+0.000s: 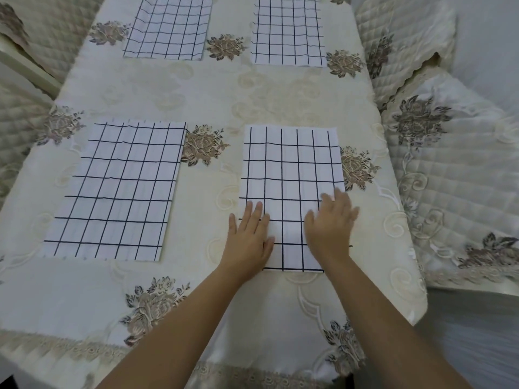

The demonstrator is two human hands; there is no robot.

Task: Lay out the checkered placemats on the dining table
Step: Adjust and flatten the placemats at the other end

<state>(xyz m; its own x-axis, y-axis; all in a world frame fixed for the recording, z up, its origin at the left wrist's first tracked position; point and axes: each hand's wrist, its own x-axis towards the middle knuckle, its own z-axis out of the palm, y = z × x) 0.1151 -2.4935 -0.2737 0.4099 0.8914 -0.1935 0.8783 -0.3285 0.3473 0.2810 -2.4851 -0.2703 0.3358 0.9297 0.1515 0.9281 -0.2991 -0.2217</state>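
Where the desk (219,91) is covered by a cream tablecloth (84,290) embroidered with brown roses, four white placemats with dark grid lines lie flat, two toward the near edge and two toward the far edge. Toward the left edge, the near-left placemat (118,189) lies slightly skewed, its far end leaning to the right. Beyond it, the far-left placemat (168,26) runs out of view at the far edge. Right of the desk's middle, the left hand (247,237) lies palm down with straight fingers close together, across the left border of the near-right placemat (292,169), close to that mat's near-left corner. This mat lies roughly square to the near edge, well apart from its left neighbour. Over its near-right corner the right hand (330,228) is palm down, fingers straight and spread, gripping nothing; it is blurred. Beyond it, the far-right placemat (288,32) lies by the far edge. Past the right edge a quilted chair cover (460,175) shows.
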